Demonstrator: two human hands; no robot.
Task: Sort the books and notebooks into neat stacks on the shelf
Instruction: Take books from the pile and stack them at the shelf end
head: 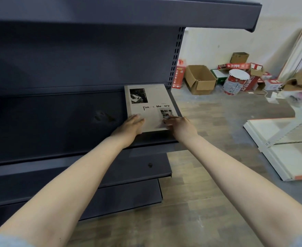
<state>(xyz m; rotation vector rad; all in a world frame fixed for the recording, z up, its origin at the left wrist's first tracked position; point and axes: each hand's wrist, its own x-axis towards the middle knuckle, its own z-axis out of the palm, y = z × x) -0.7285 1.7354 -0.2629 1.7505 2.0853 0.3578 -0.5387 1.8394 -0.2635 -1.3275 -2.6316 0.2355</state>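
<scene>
**Close to the edge**

We lay both hands flat on the grey book (149,104) at the right end of the dark shelf (57,122). The left hand (131,124) is on one near corner and the right hand (181,126) on the other, fingers straight, gripping nothing. An uneven push could slide the book off that open end. The cover reads "Tim & Me ory".

A grey book (149,106) lies flat at the dark shelf's (57,122) right end.
</scene>
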